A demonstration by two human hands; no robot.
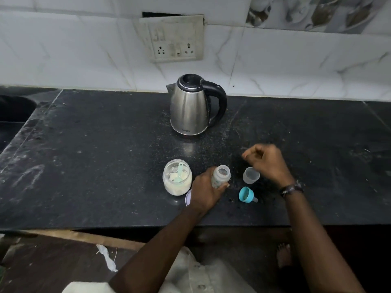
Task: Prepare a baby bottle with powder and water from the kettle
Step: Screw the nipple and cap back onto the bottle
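Observation:
An open baby bottle [221, 175] stands upright near the front of the black counter [95, 155], and my left hand [206, 192] grips its body. Left of it an open glass jar of white powder [177, 179] holds a pale green scoop [179, 173]. My right hand [267, 160] hovers above the counter to the right of the bottle with loosely curled fingers, holding nothing that I can see. Below it stands the clear bottle cap [250, 175]. The blue teat ring [246, 194] lies on its side in front. A steel kettle [191, 106] with a black handle stands further back.
A white jar lid [187, 197] peeks out from under my left wrist. A switch and socket plate [173, 39] hangs on the tiled wall behind the kettle. A sink [14, 108] lies at the far left. The counter's front edge runs just below my hands.

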